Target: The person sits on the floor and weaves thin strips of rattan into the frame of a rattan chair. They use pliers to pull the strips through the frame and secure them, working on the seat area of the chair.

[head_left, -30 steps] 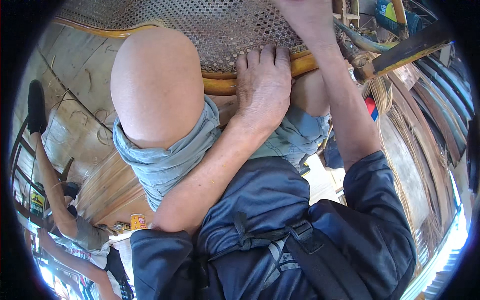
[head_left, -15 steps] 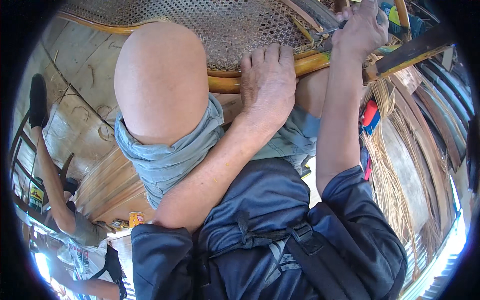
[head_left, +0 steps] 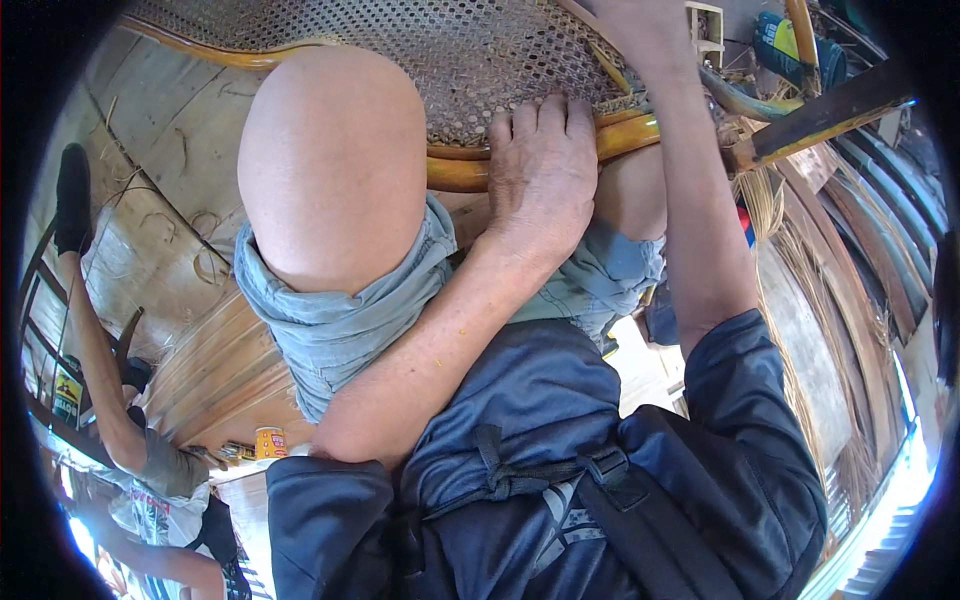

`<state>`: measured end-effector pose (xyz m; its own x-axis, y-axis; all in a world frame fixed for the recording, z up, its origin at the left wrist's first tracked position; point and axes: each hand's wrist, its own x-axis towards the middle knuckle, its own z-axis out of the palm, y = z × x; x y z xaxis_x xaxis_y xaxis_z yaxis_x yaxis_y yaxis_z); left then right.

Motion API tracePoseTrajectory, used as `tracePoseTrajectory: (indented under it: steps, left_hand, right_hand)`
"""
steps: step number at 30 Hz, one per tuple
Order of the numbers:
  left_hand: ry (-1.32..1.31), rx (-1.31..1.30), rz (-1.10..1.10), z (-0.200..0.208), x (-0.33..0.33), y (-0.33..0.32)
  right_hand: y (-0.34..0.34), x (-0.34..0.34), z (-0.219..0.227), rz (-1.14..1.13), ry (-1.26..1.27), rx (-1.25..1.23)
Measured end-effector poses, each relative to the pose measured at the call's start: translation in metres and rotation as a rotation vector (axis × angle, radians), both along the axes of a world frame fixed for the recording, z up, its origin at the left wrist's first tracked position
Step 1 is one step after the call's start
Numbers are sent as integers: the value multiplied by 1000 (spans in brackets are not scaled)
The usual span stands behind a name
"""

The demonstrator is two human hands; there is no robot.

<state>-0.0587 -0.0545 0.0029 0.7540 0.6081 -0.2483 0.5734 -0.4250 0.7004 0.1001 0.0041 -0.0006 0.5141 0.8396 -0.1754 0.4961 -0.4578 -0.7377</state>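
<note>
One woven cane panel (head_left: 470, 75) at the top of the view, edged by a honey-brown, glossy rattan rail (head_left: 460, 173) that runs beside the bare left knee (head_left: 330, 170) and over the right leg (head_left: 632, 185). Left hand (head_left: 545, 175) lies palm down over the rail, fingers together and bent onto the edge of the cane; thumb hidden, so cannot tell if it closes underneath. Right hand (head_left: 640, 25) blurred and cut off by the upper edge; spread or grip, and anything held, cannot tell. Handling, my judgement: light for its breadth, rail stiff and a little slippery, cane springy and liable to snap if pressed at one spot; best hold on the rail, fingers over, thumb below. Count: two own hands, one panel, one dark pole (head_left: 825, 115) at upper right, one orange can (head_left: 269, 443) at lower left, two dark green containers with yellow, one upper right (head_left: 785, 45), one far left (head_left: 66, 400); one co-worker (head_left: 170, 465), one black shoe (head_left: 72, 200) showing; pale fibre strips (head_left: 768, 215) too many to count
</note>
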Motion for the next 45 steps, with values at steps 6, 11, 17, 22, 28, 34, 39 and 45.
tracePoseTrajectory:
  steps: [6,11,17,22,28,34,39,45]
  left_hand:
    - [-21,-5,-18,0,0,3]
    - [-48,-5,12,2,-2,4]
    - [-93,-17,72,-3,1,5]
    - [-56,-105,60,5,-2,4]
    - [-255,-19,47,-6,12,26]
    - [-441,75,-204,-50,63,56]
    - [-474,-2,-245,-53,70,56]
    - [-476,22,-262,-53,70,53]
  right_hand:
    - [-7,-15,-1,-66,-125,158]
    - [-22,12,5,-354,44,277]
    - [-18,2,16,-761,162,537]
    - [-18,4,18,-729,28,484]
    - [-13,-15,66,-586,163,460]
    - [-93,-37,107,-396,666,157]
    - [-162,-36,94,-529,1034,279]
    - [-177,-35,67,-723,1096,288]
